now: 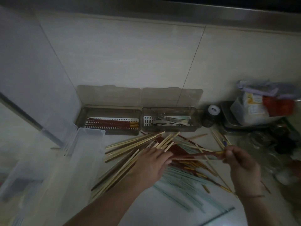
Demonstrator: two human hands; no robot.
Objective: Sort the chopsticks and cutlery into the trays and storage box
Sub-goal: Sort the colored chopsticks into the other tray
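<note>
A loose pile of chopsticks [140,147] covers the counter: pale wooden ones, dark red ones with gold ends, and light green ones [184,181] nearer me. My left hand [151,165] and my right hand [241,162] both grip a bundle of red chopsticks [195,156] held level between them, above the pile. Against the wall, the left tray [81,118] holds several red chopsticks laid in a row. The right tray [195,121] holds metal cutlery and pale handles. A clear storage box [88,144] stands open at the left.
Both trays have smoky lids [140,95] leaning open on the tiled wall. A dark jar with a white cap [211,115] stands right of the trays. Containers, bags and glassware [260,111] crowd the right side. The scene is dim.
</note>
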